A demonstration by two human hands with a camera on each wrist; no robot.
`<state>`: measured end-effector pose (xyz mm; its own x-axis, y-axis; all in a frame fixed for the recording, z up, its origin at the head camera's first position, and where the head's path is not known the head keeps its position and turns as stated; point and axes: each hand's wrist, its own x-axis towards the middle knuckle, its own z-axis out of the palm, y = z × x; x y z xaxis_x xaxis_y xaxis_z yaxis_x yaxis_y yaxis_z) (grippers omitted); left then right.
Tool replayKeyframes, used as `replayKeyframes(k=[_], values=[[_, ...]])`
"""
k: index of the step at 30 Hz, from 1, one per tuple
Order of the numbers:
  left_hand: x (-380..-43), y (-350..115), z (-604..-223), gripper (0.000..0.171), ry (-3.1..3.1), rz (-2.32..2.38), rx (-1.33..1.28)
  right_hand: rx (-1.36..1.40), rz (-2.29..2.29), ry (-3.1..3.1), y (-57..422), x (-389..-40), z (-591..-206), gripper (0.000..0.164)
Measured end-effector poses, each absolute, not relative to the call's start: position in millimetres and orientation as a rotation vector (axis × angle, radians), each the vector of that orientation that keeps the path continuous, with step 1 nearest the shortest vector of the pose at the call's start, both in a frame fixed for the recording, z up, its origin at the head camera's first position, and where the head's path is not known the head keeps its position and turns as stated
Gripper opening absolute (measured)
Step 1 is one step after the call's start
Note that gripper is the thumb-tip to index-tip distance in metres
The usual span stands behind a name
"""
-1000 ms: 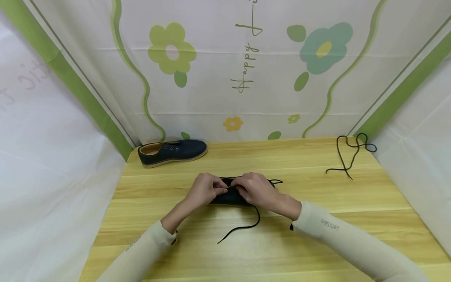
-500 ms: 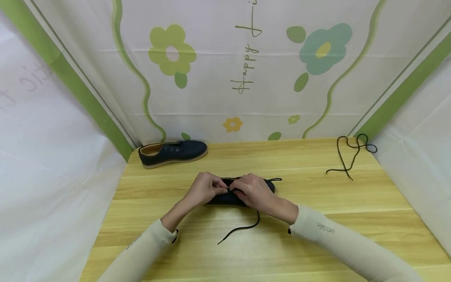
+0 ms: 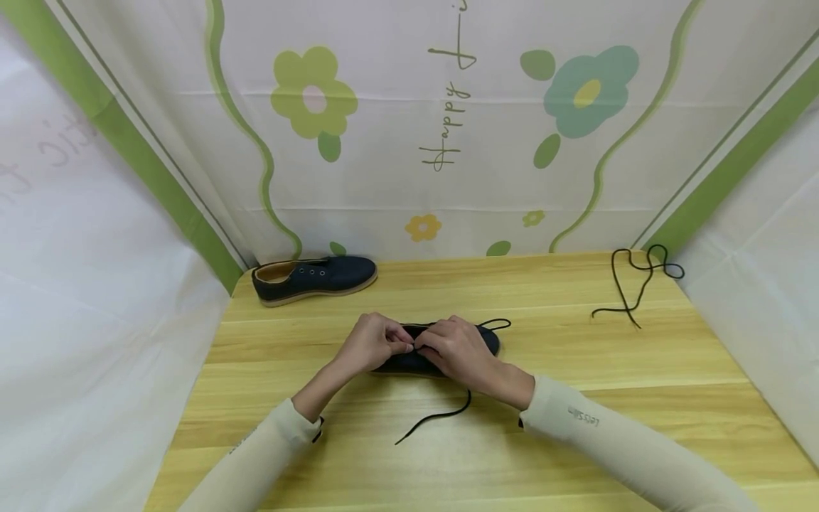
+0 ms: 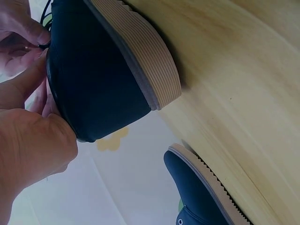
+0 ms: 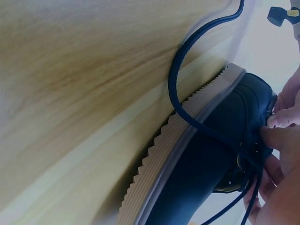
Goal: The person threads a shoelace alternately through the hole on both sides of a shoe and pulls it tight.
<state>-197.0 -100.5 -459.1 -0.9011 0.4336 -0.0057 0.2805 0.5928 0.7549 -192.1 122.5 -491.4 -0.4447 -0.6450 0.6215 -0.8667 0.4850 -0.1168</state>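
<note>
A dark navy shoe (image 3: 414, 365) with a tan ridged sole lies on the table under both hands. My left hand (image 3: 373, 343) reaches over its opening from the left, thumb and fingertips pinching a dark shoelace at the eyelets. Beside it my right hand (image 3: 462, 354) also pinches the shoelace, its fingertips meeting the left ones. One shoelace end (image 3: 435, 415) trails in front of the shoe, and a loop stands out past the toe. In the right wrist view the shoelace (image 5: 174, 79) crosses the shoe's side (image 5: 211, 154). The fingers hide most of the pinched part.
A second navy shoe (image 3: 313, 279) without a lace stands at the back left of the wooden table (image 3: 512, 455). Another black shoelace (image 3: 630, 284) lies loosely coiled at the back right. A patterned white curtain (image 3: 384, 171) rises behind the table.
My right hand has shifted slightly left, closing on the left fingertips; the gap between them has shrunk. More of the shoe's toe shows, and the lace loop beyond it has changed shape.
</note>
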Motion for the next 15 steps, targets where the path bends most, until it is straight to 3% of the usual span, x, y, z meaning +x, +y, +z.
replayKeyframes(k=[15], values=[[-196,-100,-459,0.005,2.629,1.234,0.618,1.153,0.615,-2.252,129,-182,-490,0.012]])
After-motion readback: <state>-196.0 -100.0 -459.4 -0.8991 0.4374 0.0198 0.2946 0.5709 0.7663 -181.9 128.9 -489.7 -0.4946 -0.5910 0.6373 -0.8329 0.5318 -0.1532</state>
